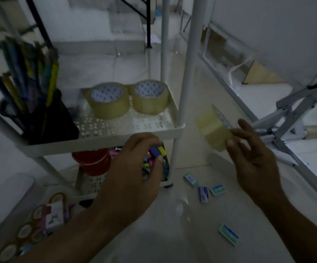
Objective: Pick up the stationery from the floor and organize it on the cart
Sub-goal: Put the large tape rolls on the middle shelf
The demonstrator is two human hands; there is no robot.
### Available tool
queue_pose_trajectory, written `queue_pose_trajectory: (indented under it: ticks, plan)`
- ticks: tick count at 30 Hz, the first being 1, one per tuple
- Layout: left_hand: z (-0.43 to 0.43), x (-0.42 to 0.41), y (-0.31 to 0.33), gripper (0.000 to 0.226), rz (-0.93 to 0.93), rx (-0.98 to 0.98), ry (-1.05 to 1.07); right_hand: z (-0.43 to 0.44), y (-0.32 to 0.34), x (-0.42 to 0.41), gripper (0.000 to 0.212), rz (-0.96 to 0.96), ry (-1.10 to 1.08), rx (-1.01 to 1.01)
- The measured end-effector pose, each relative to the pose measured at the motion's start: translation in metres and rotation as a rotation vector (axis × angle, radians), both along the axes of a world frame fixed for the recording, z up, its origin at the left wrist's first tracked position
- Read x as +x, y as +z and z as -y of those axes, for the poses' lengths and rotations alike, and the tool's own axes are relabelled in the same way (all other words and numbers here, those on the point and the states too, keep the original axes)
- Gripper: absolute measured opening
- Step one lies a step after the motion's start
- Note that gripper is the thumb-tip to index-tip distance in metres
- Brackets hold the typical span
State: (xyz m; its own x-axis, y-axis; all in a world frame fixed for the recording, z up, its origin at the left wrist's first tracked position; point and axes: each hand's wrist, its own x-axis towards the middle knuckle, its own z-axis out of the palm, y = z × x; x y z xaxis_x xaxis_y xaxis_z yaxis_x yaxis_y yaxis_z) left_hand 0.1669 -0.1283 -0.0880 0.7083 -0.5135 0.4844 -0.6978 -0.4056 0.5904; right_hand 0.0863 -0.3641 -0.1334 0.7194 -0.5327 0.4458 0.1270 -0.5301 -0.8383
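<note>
Though beside cart rim (96,142), tape roll (212,130) apart.

Two tape rolls (109,103) side by side on cart shelf (104,142), pen holder (58,122) left, small boxes (203,194) on floor (172,234) right.

Dim room, low bluish light. Floor (172,234) is pale, glossy tile w/ faint reflections. Plain white wall (267,25) on rt side. Below it a white metal frame (290,118) w/ angled legs sits low, near the floor. A light-wood board (262,74) shows behind it. Black metal frame (148,25) stands upright at back, top centre. Far bkgd blurred.
</note>
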Motion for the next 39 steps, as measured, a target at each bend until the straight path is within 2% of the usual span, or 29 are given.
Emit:
queue_pose_trajectory:
  ticks: [2, 6, 8, 11, 14, 18, 21, 25, 28, 30, 33, 37, 39]
  plan:
    - [0.000, 0.009, 0.016, 0.019, 0.052, -0.056, 0.000, 0.002, 0.025, 0.019, 0.017, 0.089, 0.059, -0.020]
    - [0.003, 0.034, 0.037, 0.024, 0.057, -0.083, 0.093, 0.006, 0.060, 0.064, 0.031, 0.134, 0.144, -0.155]
    - [0.004, 0.049, 0.038, 0.031, -0.004, -0.034, 0.149, 0.005, 0.071, 0.083, 0.028, 0.125, 0.218, -0.132]
    - [0.001, 0.067, 0.032, 0.052, -0.080, 0.077, 0.223, -0.001, 0.083, 0.106, 0.035, 0.091, 0.422, -0.026]
    - [-0.004, 0.076, 0.025, 0.059, -0.116, 0.164, 0.235, -0.009, 0.092, 0.124, 0.037, 0.008, 0.568, -0.008]
    - [-0.012, 0.079, 0.021, 0.067, -0.130, 0.247, 0.204, -0.008, 0.095, 0.147, 0.033, -0.085, 0.575, -0.166]
    - [-0.015, 0.082, 0.026, 0.071, -0.122, 0.272, 0.210, -0.009, 0.100, 0.161, 0.031, -0.100, 0.588, -0.201]
    - [-0.016, 0.088, 0.031, 0.077, -0.027, 0.324, 0.217, -0.019, 0.104, 0.178, 0.028, -0.177, 0.668, -0.285]
    - [-0.018, 0.092, 0.032, 0.080, -0.009, 0.348, 0.195, -0.026, 0.105, 0.190, 0.028, -0.182, 0.636, -0.409]
    - [-0.019, 0.093, 0.032, 0.078, -0.014, 0.355, 0.187, -0.031, 0.103, 0.195, 0.029, -0.165, 0.615, -0.353]
    - [-0.019, 0.094, 0.028, 0.074, -0.048, 0.350, 0.185, -0.036, 0.097, 0.198, 0.031, -0.127, 0.588, -0.137]
    - [-0.016, 0.092, 0.025, 0.071, -0.117, 0.347, 0.204, -0.037, 0.089, 0.193, 0.049, -0.134, 0.565, -0.068]
    - [-0.015, 0.083, 0.028, 0.067, -0.122, 0.304, 0.236, -0.031, 0.087, 0.180, 0.047, -0.087, 0.503, -0.007]
